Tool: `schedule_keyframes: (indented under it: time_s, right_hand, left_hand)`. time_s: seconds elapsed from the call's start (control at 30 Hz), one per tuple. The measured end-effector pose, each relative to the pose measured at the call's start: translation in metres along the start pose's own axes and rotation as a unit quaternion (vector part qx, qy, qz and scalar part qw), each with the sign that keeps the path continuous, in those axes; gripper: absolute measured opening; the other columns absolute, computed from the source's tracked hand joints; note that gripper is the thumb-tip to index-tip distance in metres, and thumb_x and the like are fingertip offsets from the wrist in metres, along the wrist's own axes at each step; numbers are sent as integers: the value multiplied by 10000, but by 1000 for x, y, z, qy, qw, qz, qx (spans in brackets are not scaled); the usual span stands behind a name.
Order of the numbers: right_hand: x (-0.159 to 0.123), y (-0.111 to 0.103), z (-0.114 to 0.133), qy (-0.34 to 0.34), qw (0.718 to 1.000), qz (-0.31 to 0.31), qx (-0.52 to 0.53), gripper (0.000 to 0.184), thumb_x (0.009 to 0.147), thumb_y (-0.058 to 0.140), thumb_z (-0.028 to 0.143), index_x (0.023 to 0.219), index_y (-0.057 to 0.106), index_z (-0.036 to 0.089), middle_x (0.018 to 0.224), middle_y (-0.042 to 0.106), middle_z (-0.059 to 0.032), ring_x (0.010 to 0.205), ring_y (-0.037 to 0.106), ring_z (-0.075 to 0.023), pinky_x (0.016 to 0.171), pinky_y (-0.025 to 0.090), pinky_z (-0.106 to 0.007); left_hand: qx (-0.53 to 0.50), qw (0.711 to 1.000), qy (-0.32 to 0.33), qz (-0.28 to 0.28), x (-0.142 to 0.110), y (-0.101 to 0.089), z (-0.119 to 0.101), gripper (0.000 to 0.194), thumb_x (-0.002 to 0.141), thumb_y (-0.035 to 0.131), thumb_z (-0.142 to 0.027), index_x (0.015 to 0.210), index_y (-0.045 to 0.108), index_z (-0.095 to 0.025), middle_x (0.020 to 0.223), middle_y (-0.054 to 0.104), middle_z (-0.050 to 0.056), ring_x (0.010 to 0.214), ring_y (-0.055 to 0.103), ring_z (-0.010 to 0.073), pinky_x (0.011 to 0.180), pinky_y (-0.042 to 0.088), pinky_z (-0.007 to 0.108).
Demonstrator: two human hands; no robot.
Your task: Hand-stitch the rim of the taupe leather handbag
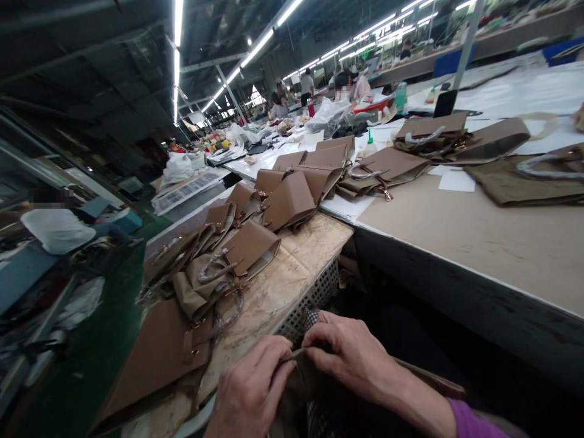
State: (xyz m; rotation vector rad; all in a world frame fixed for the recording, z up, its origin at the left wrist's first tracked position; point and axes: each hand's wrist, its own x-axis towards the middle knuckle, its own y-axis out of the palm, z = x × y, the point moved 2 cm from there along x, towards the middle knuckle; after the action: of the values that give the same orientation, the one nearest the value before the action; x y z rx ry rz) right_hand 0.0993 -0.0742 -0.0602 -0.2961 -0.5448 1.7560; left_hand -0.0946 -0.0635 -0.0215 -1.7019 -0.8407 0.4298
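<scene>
The held cloth point(298, 372) is a dull olive brown, and beside it hangs a lining point(314, 420) in small black-and-white checks. The sleeve point(472, 420) is purple. The bags point(289, 201) are plain mid-brown, with olive fabric point(194, 283) and gold-toned clasps point(195, 353). The bench point(283, 255) is pale tan, blotched darker brown; the table point(479, 243) is plainer tan, faintly streaked. The crate point(326, 283) is grey with a grid of dark holes. Paper point(456, 180) shows white, the floor point(118, 328) dark green, a far bottle point(401, 97) teal.
</scene>
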Motion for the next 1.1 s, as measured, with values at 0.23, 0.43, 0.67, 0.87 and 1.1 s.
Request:
schedule_keyframes:
  time_s: [0.23, 0.43, 0.67, 0.87, 1.1]
  right_hand:
    - [-3, 1, 1, -7, 1000, -6, -27, 107, 865, 596, 250, 898, 696, 268, 851, 625, 38, 791, 591, -115, 649, 360, -203]
    - [-4, 0, 3, -6, 999, -4, -49, 111, 880, 577, 255, 903, 685, 263, 876, 627, 33, 813, 602, -120, 679, 377, -211]
    - [-2, 0, 1, -9, 998, 1, -61, 114, 885, 563, 258, 910, 674, 254, 905, 633, 21, 845, 612, -133, 694, 389, -220]
    - [-1, 0, 1, -1, 998, -5, -62, 124, 886, 563, 267, 918, 682, 267, 882, 628, 23, 825, 610, -133, 684, 391, -219]
    - [-1, 3, 3, -5, 998, -4, -59, 121, 883, 556, 250, 916, 672, 258, 928, 638, 18, 850, 614, -133, 710, 405, -209]
  left_hand:
    - [69, 993, 94, -29, 6, 0, -5, 168, 963, 440, -117, 1018, 568, -212, 982, 687, 30, 890, 689, 157, 774, 535, 238]
    - [104, 991, 85, -25, 6, 4, -6, 177, 974, 412, -138, 1038, 558, -215, 991, 696, 29, 886, 699, 162, 763, 534, 242]
    - [174, 983, 60, 20, 10, 3, -12, 196, 967, 383, -155, 852, 527, -219, 734, 608, -5, 607, 637, 172, 546, 457, 277]
    - [196, 975, 103, -9, 7, 6, -8, 187, 965, 393, -112, 958, 557, -200, 829, 669, 30, 742, 678, 189, 651, 498, 280]
    - [192, 979, 67, 20, 13, 6, -8, 188, 947, 387, -119, 860, 520, -219, 727, 613, -10, 603, 639, 164, 549, 438, 274]
